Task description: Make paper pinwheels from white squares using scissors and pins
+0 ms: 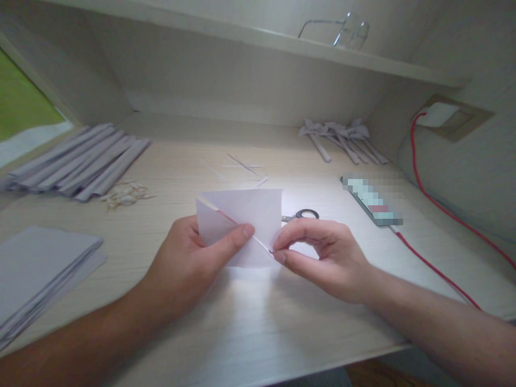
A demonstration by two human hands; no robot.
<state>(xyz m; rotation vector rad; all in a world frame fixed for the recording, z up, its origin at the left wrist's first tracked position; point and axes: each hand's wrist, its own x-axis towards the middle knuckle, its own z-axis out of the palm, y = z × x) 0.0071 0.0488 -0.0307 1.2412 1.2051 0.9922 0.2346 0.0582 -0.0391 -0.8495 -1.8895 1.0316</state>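
A white sheet of paper (258,212) is held just above the light wooden desk (250,322), with a diagonal fold running from its upper left to its lower right. My left hand (189,263) grips its left part, thumb pressed on the front near the fold. My right hand (322,252) pinches the lower right corner between thumb and forefinger. Scissors (302,215) lie on the desk right behind the paper, partly hidden by it.
Rolled paper tubes (80,164) lie at the far left, with small scraps (124,194) beside them. A stack of sheets (36,274) sits near left. Folded paper pieces (342,138) lie far right. A phone (373,201) with a red cable (435,269) rests right. Glasses (342,29) sit on the shelf.
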